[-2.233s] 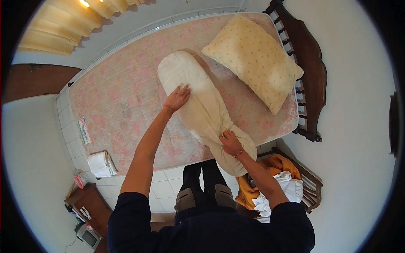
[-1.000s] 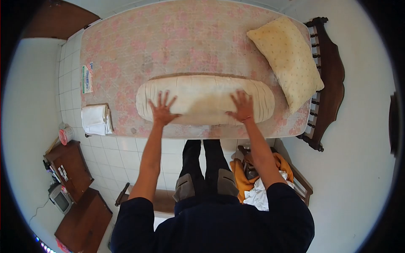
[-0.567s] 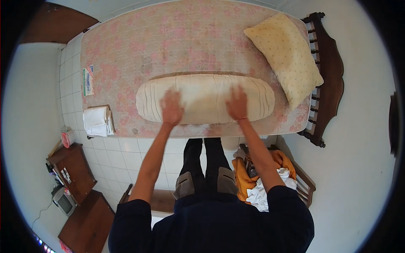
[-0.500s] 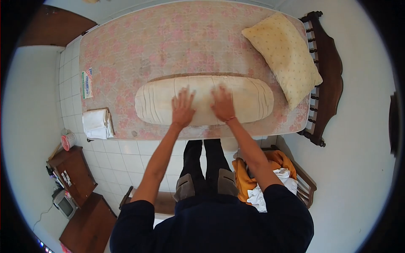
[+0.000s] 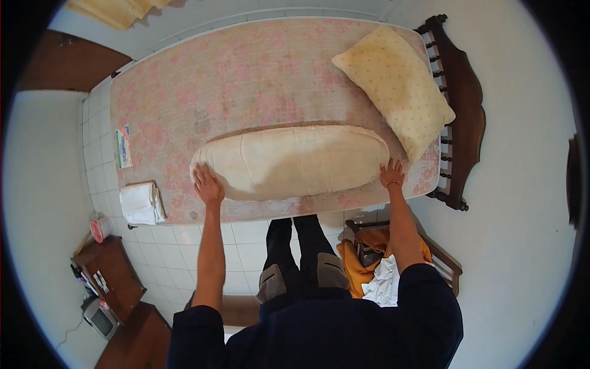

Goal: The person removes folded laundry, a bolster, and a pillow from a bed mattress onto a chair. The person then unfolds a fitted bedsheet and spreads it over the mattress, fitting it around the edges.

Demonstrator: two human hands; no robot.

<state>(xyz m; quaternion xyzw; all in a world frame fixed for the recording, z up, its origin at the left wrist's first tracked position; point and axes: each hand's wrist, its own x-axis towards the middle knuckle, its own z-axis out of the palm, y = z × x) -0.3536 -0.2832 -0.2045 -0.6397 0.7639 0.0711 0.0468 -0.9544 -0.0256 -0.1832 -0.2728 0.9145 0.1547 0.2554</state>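
A long cream bolster (image 5: 295,161) lies lengthwise near the front edge of a bare, pink-flowered mattress (image 5: 215,86). At its left end rests my left hand (image 5: 209,185), palm down with the fingers apart. My right hand (image 5: 392,174) is at the bolster's right end, fingers spread and holding nothing; whether it presses the bolster or only the mattress beside it I cannot tell. A yellow patterned pillow (image 5: 396,89) lies just beyond my right hand, slanted toward the headboard.
On the mattress's left side are folded white cloth (image 5: 140,203) and a printed packet (image 5: 123,147). A dark wooden headboard (image 5: 461,111) stands at the right. Below, a chair (image 5: 445,261) holds orange and white cloths. Brown cabinets (image 5: 114,280) stand at lower left.
My hands have moved apart, from the middle of the bolster out to its two ends. The bolster's top looks smoother, with fewer creases at the ends. The camera view has shifted slightly.
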